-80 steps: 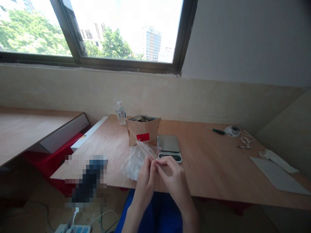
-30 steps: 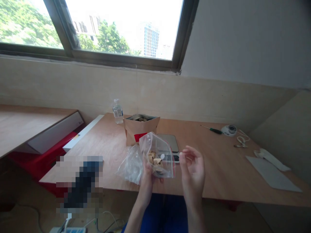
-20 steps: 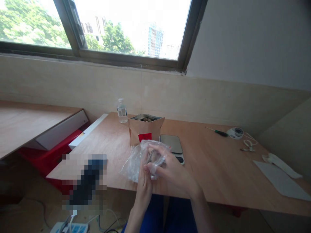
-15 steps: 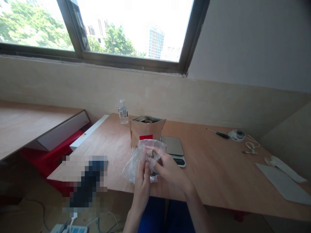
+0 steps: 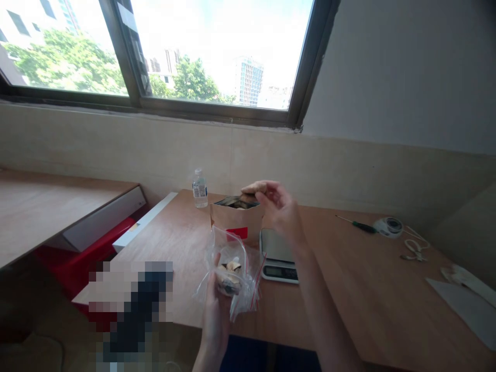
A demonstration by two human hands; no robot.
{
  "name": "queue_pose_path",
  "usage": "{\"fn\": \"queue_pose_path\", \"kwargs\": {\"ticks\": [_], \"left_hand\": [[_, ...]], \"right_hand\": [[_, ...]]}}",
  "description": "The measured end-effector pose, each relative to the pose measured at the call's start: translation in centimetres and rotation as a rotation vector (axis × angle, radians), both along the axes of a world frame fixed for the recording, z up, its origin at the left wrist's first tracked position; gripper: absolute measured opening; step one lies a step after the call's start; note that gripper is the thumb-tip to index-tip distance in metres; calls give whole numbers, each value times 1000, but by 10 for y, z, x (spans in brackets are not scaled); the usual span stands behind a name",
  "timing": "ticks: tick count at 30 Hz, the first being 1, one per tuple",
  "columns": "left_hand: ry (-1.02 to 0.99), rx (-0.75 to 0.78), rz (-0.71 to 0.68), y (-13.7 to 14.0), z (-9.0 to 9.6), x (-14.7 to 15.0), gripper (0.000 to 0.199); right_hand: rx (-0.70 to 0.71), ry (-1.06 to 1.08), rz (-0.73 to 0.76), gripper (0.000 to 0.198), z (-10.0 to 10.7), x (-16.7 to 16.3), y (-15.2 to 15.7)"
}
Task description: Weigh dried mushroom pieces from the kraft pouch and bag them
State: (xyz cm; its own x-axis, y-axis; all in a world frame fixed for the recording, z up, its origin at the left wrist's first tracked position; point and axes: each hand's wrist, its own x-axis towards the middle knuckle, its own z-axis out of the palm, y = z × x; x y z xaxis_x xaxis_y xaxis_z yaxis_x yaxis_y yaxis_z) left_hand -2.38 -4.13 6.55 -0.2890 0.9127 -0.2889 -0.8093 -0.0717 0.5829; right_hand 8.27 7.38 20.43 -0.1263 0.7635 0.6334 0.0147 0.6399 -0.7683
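Observation:
My left hand (image 5: 217, 305) is closed around a clear zip bag (image 5: 248, 299) near the table's front edge. Inside the bag lie several cream and dark pieces (image 5: 229, 276) that look like dried mushrooms. Behind it stands an open brown paper pouch (image 5: 234, 216) with a red label and a dark inner lining. At the right side of the pouch's mouth, my right hand (image 5: 277, 201) pinches a brown piece (image 5: 250, 197) that looks like a dried mushroom. More pieces show inside the pouch, only partly visible.
A kitchen scale (image 5: 279, 258) stands right of the bag, partly behind my right forearm. A water bottle (image 5: 200, 189) is at the back. To the right lie a screwdriver (image 5: 362, 226), a white camera (image 5: 388, 226) with its cable, and a white sheet (image 5: 461, 307).
My right hand has left the zip bag and risen to the pouch's mouth, where it pinches a piece. My left hand keeps hold of the zip bag, now opened out with its contents showing.

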Motion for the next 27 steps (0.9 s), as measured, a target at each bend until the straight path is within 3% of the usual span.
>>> {"fn": "queue_pose_path", "kwargs": {"ticks": [3,6,9,13,17,21,25,27], "left_hand": [[22,9,-6,0,1,-3,68],[28,18,8,-1,1,-7,66],[25,8,6,-1,2,-9,65],[-1,23,-10,0,1,-9,64],[2,85,-9,0,1,-8,54],[59,174,-46,-1,3,-6,54],[161,130,-7,0,-1,-3,59],[219,107,0,1,-5,-2,60]], "right_hand": [[159,-196,-95,24,-3,-21,32],[257,-450,-64,21,-18,-32,47],[305,-539,-40,26,-27,-29,43],[339,-507,-123,33,-25,-21,30],[327,-618,-49,31,-27,-18,17],[222,-377,-65,28,-28,-8,-9],[-22,-412,207,21,-30,8,-33],[-90,-471,258,17,-33,14,-37]]}}
